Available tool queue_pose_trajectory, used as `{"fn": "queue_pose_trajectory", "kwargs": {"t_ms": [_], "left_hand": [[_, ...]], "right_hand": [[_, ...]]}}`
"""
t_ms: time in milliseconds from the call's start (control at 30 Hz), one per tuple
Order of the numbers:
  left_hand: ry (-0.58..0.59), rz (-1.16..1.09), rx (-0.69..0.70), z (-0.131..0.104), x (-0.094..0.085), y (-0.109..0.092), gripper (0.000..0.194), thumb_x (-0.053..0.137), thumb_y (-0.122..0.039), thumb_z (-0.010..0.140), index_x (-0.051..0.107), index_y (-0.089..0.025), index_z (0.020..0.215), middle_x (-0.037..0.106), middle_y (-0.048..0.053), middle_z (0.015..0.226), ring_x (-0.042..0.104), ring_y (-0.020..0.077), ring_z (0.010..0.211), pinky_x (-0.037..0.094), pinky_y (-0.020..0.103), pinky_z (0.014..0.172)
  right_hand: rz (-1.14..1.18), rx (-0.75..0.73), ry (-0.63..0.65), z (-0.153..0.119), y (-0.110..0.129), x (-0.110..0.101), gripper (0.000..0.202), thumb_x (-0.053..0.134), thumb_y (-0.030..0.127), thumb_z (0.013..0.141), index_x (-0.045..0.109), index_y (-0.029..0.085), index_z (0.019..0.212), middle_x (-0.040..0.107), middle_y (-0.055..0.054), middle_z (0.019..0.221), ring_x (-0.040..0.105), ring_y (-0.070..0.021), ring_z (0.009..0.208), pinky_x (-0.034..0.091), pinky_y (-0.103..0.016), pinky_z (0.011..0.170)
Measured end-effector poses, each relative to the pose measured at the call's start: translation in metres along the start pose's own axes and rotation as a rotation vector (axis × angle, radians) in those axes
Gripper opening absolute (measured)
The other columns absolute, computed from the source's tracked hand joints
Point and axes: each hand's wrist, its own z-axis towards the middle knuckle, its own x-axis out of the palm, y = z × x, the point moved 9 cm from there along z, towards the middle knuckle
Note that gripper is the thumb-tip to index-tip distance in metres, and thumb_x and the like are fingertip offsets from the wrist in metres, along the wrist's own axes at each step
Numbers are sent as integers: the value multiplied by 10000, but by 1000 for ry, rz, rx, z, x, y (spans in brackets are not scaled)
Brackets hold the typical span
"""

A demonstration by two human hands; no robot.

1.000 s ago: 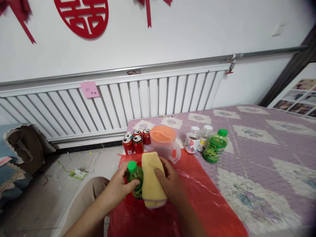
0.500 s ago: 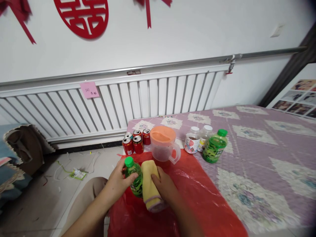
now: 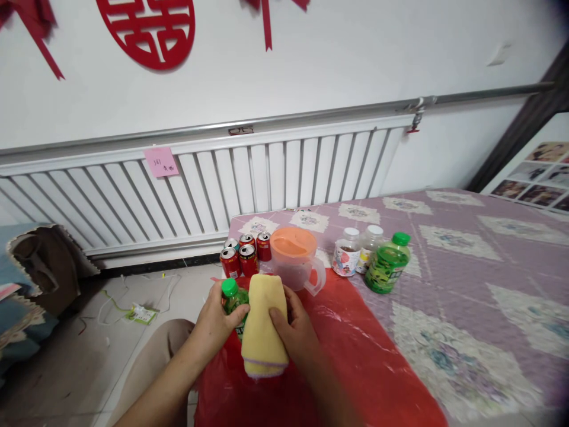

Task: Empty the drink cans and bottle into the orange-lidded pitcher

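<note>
My left hand (image 3: pixel 216 320) is wrapped round a green-capped plastic drink bottle (image 3: pixel 230 298), held close to upright over a red plastic sheet (image 3: pixel 355 350). A folded yellow cloth (image 3: pixel 265 326) with a purple edge is gripped in my right hand (image 3: pixel 296 329), thumb on its near face. The cloth lies against the bottle's right side and covers much of its label. Just behind my hands stands a clear plastic jug (image 3: pixel 288 274) with an orange lid (image 3: pixel 293 244).
Several red drink cans (image 3: pixel 248 260) stand left of the jug. To the right are two white-capped jars (image 3: pixel 346 256) and another green bottle (image 3: pixel 387 264) on the patterned purple cover (image 3: pixel 444 284). A white radiator (image 3: pixel 275 178) runs behind; a power strip (image 3: pixel 143 314) lies on the floor.
My right hand has turned the cloth so its broad side faces me, and it now hides more of the bottle. The bottle has shifted slightly left and up.
</note>
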Motion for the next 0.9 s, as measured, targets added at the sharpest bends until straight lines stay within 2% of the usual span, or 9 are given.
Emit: {"fn": "queue_pose_trajectory", "kwargs": {"t_ms": [167,267,367,433,533,633,733,800,900], "left_hand": [[-15,30,-4,3,-4,4,424,669,-402,707,488,-193,1029,636,30,934,628,228,851,489,367,784],[6,-49,-10,6,-5,8,414,662,-403,724,484,-199,1036,638,27,961,633,220,883,504,357,787],[34,-169,-9,7,-4,13,419,669,-408,730,495,-204,1052,636,27,994,640,211,901,520,347,796],[55,-234,-16,7,-1,17,443,682,-415,718,504,-200,1062,636,35,1006,641,212,901,525,352,801],[74,-263,5,5,3,19,484,716,-388,688,526,-183,1082,637,53,1018,628,223,925,514,364,827],[98,-224,46,1,6,11,466,718,-321,690,547,-181,1100,631,62,1040,613,225,941,502,354,825],[129,-152,98,-4,8,-4,429,694,-261,704,559,-198,1106,617,62,1072,600,230,974,491,350,839],[142,-119,121,-7,9,-11,415,681,-241,708,562,-203,1103,616,60,1073,596,232,991,482,356,866],[153,-112,110,-8,8,-13,405,667,-236,711,556,-197,1099,629,54,1036,607,223,959,492,347,851]], "right_hand": [[-276,80,5,2,-13,-3,577,542,329,836,401,182,1376,580,-126,1323,590,-241,1140,454,-378,962],[-493,143,66,3,-20,-5,548,519,292,829,434,154,1352,601,-151,1289,596,-265,1122,432,-397,956],[-607,189,113,3,-24,-7,546,513,289,824,444,135,1343,619,-168,1252,608,-275,1097,435,-396,931],[-587,188,112,3,-24,-8,549,514,286,822,446,138,1346,614,-166,1261,604,-268,1108,437,-391,934],[-415,141,81,4,-18,-8,522,519,296,831,461,163,1332,607,-144,1280,604,-251,1113,455,-384,934],[-153,63,53,5,-8,-7,489,539,333,845,468,193,1308,609,-115,1286,611,-236,1103,483,-370,921],[58,59,40,4,-4,-6,482,553,377,848,465,203,1289,631,-106,1252,632,-245,1063,521,-370,858],[98,79,44,4,-5,-6,481,550,395,851,465,201,1282,646,-105,1226,645,-249,1030,534,-368,820],[-29,90,56,4,-7,-7,449,542,374,853,497,186,1259,645,-109,1224,635,-246,1044,514,-366,852]]}}
